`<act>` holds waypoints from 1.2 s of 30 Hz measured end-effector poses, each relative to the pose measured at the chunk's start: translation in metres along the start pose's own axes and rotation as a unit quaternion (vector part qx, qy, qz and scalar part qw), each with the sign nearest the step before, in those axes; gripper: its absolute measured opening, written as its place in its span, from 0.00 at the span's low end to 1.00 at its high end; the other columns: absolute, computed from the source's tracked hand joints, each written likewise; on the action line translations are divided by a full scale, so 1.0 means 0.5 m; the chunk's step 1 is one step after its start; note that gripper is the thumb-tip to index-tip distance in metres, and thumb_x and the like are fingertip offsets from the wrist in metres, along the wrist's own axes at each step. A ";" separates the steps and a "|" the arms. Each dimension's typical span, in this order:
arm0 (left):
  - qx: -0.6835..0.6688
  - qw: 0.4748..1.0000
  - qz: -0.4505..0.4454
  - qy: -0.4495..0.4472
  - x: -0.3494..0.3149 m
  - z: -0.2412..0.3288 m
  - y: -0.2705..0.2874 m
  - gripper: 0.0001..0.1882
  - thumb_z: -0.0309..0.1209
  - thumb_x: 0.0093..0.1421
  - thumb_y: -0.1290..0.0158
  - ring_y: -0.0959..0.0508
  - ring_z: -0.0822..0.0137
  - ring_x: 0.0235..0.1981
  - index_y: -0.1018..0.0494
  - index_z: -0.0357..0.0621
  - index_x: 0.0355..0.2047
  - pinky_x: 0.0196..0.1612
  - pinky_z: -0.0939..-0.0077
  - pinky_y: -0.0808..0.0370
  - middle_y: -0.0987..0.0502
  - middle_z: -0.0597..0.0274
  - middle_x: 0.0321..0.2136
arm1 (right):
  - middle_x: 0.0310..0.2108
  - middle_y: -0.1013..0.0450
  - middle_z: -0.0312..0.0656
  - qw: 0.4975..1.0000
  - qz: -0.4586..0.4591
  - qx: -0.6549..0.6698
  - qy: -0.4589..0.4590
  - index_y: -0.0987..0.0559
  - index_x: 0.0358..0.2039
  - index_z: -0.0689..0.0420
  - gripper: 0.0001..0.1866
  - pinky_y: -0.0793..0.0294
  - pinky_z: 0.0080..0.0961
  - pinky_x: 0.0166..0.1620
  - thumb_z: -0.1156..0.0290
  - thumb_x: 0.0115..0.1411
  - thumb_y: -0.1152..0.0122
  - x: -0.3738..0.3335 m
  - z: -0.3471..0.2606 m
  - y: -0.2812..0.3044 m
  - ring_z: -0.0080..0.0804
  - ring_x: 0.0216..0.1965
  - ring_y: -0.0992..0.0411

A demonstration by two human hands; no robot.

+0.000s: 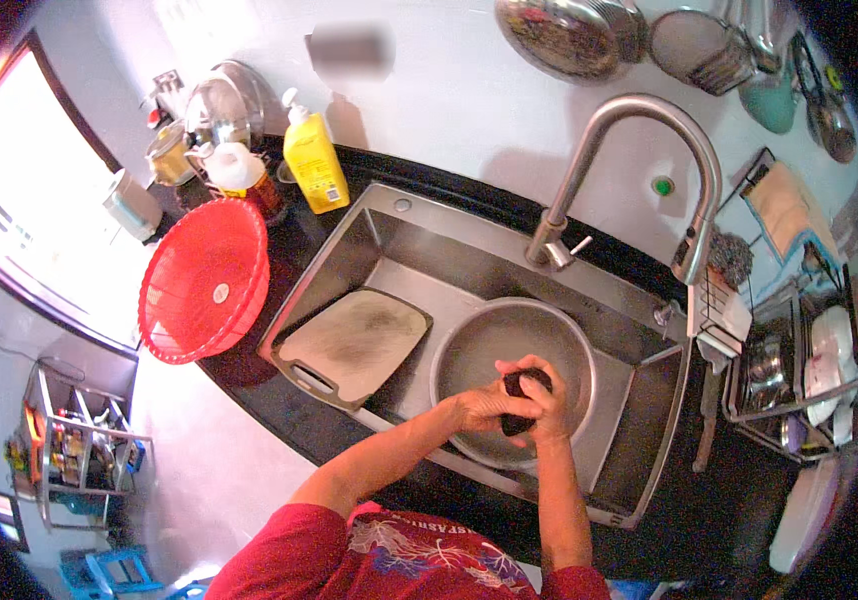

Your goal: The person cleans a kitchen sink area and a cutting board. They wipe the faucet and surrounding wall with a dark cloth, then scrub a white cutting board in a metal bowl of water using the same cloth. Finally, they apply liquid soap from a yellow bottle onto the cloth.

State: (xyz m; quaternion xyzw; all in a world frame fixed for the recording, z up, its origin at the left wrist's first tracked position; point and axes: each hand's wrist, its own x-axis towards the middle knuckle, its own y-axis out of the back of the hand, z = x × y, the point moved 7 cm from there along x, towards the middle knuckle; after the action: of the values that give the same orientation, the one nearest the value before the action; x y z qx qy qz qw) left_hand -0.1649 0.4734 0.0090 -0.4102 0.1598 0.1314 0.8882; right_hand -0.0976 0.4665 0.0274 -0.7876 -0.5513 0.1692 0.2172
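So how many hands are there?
2: the left hand and the right hand, both around a dark object over the round basin in the sink.

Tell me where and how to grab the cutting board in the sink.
Probably best by the slotted end of the cutting board, coming from above at the near-left corner of the sink. The slot offers a hook-through hold, and that end points toward that corner, away from the round metal bowl on the board's right.
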 end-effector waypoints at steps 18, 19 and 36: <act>0.382 0.905 0.146 0.113 0.069 -0.047 0.065 0.14 0.29 0.48 0.48 0.24 0.65 0.19 0.32 0.43 0.37 0.17 0.70 0.28 0.25 0.56 0.21 | 0.11 0.39 0.32 0.955 0.077 -0.283 -0.033 0.33 0.16 0.57 0.18 0.44 0.20 0.18 0.62 0.59 0.48 0.056 0.021 0.061 0.18 0.14 0.42; 0.417 0.887 0.166 0.109 0.077 -0.057 0.073 0.17 0.30 0.49 0.50 0.24 0.64 0.20 0.33 0.45 0.41 0.18 0.70 0.27 0.24 0.56 0.20 | 0.11 0.40 0.32 0.960 0.082 -0.264 -0.045 0.35 0.15 0.58 0.20 0.45 0.20 0.17 0.61 0.60 0.48 0.059 0.036 0.074 0.19 0.13 0.44; 0.600 0.761 0.245 -0.020 0.102 -0.137 0.156 0.24 0.35 0.49 0.45 0.25 0.49 0.42 0.34 0.33 0.43 0.39 0.56 0.26 0.27 0.42 0.39 | 0.11 0.42 0.33 0.939 0.295 -0.141 -0.107 0.38 0.14 0.52 0.20 0.44 0.24 0.21 0.56 0.59 0.50 -0.007 0.153 0.143 0.24 0.15 0.44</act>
State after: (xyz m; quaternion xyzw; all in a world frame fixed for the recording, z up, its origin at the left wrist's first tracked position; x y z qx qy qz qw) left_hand -0.1588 0.4748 -0.1068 0.2624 0.2837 0.2302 0.8931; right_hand -0.0805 0.4535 -0.0751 -0.9147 -0.3322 0.2295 -0.0158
